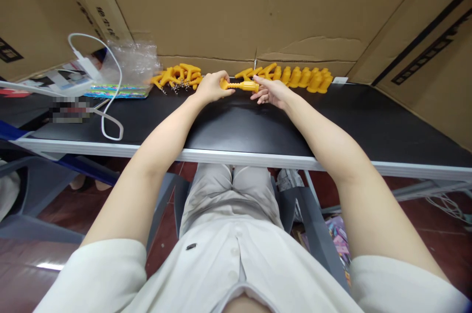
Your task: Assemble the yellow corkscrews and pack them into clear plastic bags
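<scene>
While the yellow part (239,85) lies with its long axis running left to right, just over the far side of the table (236,126), the left hand (211,88) is clenched on its left end. The right hand (272,92), fingers loosely spread, touches its right end, so both hands are equally near.

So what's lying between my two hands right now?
In the head view, one yellow plastic piece spans the gap: left hand grips one end, right hand touches the other.

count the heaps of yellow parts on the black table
2: one heap beside the plastic bag, left of the left hand; the other behind the right hand. Both hands hold one loose part.
</scene>
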`<state>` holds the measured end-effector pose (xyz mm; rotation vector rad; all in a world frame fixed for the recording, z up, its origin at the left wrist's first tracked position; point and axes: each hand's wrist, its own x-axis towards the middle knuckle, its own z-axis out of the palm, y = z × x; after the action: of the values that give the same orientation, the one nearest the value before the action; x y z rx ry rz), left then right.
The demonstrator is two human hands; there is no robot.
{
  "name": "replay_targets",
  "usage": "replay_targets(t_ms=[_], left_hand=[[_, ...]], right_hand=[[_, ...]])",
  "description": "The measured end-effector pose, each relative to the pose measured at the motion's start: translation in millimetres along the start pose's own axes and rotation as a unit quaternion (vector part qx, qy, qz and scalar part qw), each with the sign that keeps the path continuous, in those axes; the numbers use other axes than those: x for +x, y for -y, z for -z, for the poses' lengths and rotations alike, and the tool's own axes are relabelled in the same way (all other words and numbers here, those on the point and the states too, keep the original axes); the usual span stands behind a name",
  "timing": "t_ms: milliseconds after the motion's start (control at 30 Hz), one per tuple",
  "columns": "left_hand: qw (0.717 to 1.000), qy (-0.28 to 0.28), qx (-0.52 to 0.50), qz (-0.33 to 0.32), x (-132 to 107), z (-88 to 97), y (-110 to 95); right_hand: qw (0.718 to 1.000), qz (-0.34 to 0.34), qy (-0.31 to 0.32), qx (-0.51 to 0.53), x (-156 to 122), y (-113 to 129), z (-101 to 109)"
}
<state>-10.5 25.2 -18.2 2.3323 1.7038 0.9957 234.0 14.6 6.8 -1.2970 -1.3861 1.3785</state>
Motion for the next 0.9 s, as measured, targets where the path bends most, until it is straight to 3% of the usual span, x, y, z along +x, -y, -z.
replay_targets(t_ms=[400, 700, 900], left_hand=[[1.000, 0.002, 0.005, -0.004, -7.1, 2.1, -6.8], [0.998, -0.023, -0.025, -0.049, -5.2, -2.4, -5.6], [0.998, -0.008, -0.041, -0.047, -2.1, -5.1, 0.9]], right_hand=[[0.995, -0.053, 0.028, 0.082, 5.3, -4.6, -2.3], [0.982, 0.023, -0.010, 0.186, 5.6, 1.2, -5.0], [0.983, 0.030, -0.015, 0.179, 7.4, 0.0, -4.4]])
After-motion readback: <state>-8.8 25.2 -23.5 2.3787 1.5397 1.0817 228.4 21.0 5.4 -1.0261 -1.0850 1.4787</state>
